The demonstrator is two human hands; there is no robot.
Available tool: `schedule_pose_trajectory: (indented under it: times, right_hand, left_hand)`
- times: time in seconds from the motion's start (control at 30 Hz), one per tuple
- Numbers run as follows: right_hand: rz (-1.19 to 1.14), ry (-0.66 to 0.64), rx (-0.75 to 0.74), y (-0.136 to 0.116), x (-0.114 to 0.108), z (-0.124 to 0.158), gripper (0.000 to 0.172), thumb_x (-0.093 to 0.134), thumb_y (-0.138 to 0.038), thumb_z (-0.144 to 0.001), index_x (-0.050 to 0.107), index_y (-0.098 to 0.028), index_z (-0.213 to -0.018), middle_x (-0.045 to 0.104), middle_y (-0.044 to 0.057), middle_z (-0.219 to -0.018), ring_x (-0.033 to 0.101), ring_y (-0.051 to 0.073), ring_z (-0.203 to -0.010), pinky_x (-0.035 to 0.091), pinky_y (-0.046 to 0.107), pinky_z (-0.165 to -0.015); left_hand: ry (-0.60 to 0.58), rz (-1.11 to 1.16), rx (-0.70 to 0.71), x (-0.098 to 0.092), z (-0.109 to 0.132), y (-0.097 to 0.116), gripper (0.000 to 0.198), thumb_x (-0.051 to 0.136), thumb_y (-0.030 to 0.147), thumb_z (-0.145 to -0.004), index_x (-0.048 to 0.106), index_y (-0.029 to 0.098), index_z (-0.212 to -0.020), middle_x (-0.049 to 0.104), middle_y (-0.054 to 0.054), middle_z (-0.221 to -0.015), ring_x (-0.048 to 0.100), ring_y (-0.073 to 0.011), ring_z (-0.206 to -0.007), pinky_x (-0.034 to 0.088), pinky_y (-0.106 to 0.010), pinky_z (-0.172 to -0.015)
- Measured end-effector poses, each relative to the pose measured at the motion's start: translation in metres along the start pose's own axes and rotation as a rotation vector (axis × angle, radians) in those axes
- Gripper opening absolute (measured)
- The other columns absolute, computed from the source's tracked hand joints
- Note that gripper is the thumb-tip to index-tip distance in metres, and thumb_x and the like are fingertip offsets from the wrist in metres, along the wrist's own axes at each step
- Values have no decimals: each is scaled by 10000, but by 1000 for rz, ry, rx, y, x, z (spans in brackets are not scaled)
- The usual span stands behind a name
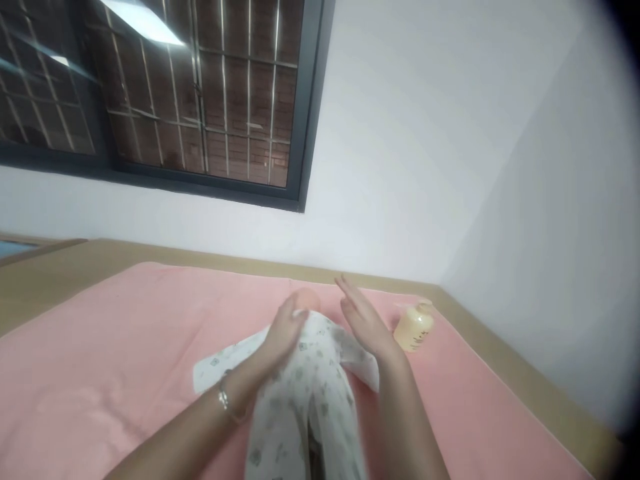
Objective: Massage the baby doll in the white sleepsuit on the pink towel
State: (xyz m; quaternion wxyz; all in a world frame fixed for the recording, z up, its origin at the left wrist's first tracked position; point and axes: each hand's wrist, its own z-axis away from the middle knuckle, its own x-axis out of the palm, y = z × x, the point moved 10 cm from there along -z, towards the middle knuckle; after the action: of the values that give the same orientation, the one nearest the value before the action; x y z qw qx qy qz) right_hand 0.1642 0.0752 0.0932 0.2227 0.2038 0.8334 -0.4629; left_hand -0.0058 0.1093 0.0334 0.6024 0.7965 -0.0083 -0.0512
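A small figure that looks like a baby doll lies on its back in a white printed outfit (pixel 315 367), sleeves spread and legs toward me. Its round head (pixel 306 299) shows only in part and is blurred. My left hand (pixel 286 328) lies against the figure's shoulder beside the head, fingers stretched and thumb near the collar. On the other side, my right hand (pixel 364 321) is raised above the sleeve, palm turned inward, fingers straight and holding nothing. I cannot tell whether it touches the cloth. A bracelet (pixel 223 397) circles my left wrist.
A pink blanket (pixel 125 333) lies under the figure on a wood-coloured surface (pixel 525 380). Right of my right hand stands a pale yellow bottle (pixel 414 327), slightly tilted in view. Behind are a white wall (pixel 390 167) and a dark-framed window (pixel 200 100) with bars.
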Motion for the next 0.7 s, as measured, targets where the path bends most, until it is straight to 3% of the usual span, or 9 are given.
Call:
schedule_pose_trajectory:
  times: [0.03, 0.13, 0.17, 0.23, 0.33, 0.43, 0.57, 0.7]
  right_hand:
    - [-43, 48, 22, 9, -3, -1, 540, 307, -535, -973, 350, -284, -1449, 263, 37, -1527, 220, 218, -1407, 179, 482, -1148]
    - [-78, 153, -5, 22, 3, -2, 518, 304, -517, -978, 437, -250, -1402, 414, 67, -1449, 359, 217, -1345, 260, 458, -1123]
    - [-56, 119, -60, 20, 15, -2, 511, 301, -509, -981, 463, -241, -1384, 446, 73, -1426, 382, 221, -1331, 268, 461, -1119]
    - [32, -90, -224, 12, 57, 0, 506, 286, -487, -987, 490, -223, -1367, 470, 75, -1407, 369, 224, -1340, 250, 467, -1126]
    - [195, -425, -423, 5, 118, 11, 510, 267, -470, -993, 473, -215, -1383, 438, 56, -1431, 274, 215, -1388, 206, 463, -1142]
    - [283, -584, -451, 11, 148, 6, 493, 202, -447, -1011, 503, -265, -1357, 399, 8, -1457, 224, 192, -1405, 186, 454, -1148]
    - [333, -611, -455, 23, 155, -4, 515, 196, -453, -1012, 440, -224, -1404, 346, 56, -1486, 246, 192, -1398, 161, 457, -1152]
    - [348, -507, -462, 38, 139, 12, 561, 232, -481, -997, 291, -198, -1478, 235, 92, -1530, 172, 216, -1420, 147, 490, -1149]
  left_hand:
    - [-19, -84, 38, 3, 8, -14, 523, 629, 371, -779, 558, 120, -1232, 389, -151, -1459, 176, -345, -1416, 67, -543, -1166]
    - [-273, -724, 537, 44, 61, -20, 444, 458, 287, -893, 489, 170, -1321, 407, -114, -1455, 303, -288, -1380, 209, -538, -1145]
    - [-300, -816, 655, 51, 80, -21, 442, 436, 260, -905, 471, 166, -1336, 426, -115, -1442, 326, -282, -1369, 254, -524, -1135]
    - [-294, -909, 780, 55, 105, -18, 493, 429, 244, -908, 400, 141, -1389, 420, -139, -1441, 329, -299, -1364, 308, -525, -1109]
    - [-286, -906, 799, 54, 119, -4, 556, 439, 226, -882, 342, 105, -1416, 444, -170, -1408, 369, -314, -1332, 346, -532, -1080]
    - [-285, -897, 793, 54, 120, 6, 517, 438, 209, -864, 405, 100, -1369, 514, -168, -1333, 439, -306, -1269, 379, -516, -1054]
    - [-183, -902, 841, 49, 122, 7, 432, 466, 248, -866, 503, 119, -1276, 583, -152, -1243, 497, -305, -1200, 407, -497, -1024]
    - [-213, -832, 852, 52, 122, -1, 438, 486, 257, -834, 518, 97, -1241, 602, -154, -1194, 513, -297, -1162, 400, -484, -1022]
